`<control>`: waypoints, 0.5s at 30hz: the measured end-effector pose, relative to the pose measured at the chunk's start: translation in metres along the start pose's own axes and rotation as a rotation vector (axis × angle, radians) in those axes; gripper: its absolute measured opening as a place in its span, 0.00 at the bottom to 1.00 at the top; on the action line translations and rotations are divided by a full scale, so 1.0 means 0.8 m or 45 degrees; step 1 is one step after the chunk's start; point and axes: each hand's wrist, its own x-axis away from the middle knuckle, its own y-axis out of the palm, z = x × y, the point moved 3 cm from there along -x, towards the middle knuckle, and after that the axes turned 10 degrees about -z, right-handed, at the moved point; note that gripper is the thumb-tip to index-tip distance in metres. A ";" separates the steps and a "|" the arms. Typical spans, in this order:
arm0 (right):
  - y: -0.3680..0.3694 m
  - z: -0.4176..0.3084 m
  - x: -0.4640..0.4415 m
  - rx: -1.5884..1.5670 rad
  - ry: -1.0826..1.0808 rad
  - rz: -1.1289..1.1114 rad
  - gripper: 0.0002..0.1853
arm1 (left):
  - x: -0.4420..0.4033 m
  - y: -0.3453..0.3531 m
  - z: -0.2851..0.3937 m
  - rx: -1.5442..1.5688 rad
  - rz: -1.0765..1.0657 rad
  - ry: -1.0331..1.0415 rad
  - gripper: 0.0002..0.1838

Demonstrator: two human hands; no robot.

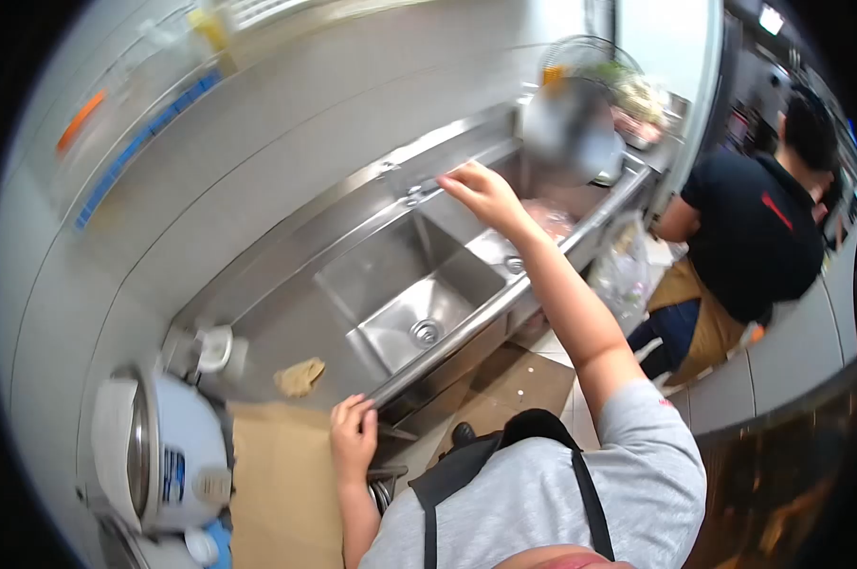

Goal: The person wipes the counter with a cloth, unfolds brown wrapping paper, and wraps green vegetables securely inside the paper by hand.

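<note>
My right hand point(487, 197) reaches over the steel sink, its fingers bent together at the tap point(415, 193) on the back ledge. The fingertips seem to close on the tap's end; the exact contact is partly hidden. Below lies a sink basin point(400, 318) with a drain strainer point(426, 332) at its bottom. My left hand point(354, 431) rests on the counter's front edge with its fingers laid out, holding nothing. Beside it is a brown cardboard sheet point(286, 484). A crumpled yellowish cloth point(300, 377) lies on the steel counter near that hand.
A rice cooker point(177, 455) stands at the lower left, near a white cup-like item point(215, 348). Past the right basin sit a blurred bowl-like shape point(571, 123) and produce point(640, 100). A plastic bag point(628, 266) hangs there. Another person point(756, 228) stands at the right.
</note>
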 end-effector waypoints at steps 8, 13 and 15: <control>-0.181 0.047 -0.136 -0.079 0.285 0.170 0.18 | -0.136 0.029 -0.044 0.069 -0.028 -0.042 0.07; -0.311 0.087 -0.210 -0.238 0.423 0.499 0.17 | -0.237 0.077 -0.001 0.091 -0.227 0.123 0.07; -0.359 0.107 -0.233 -0.180 0.432 0.569 0.16 | -0.269 0.092 0.022 0.095 -0.273 0.205 0.07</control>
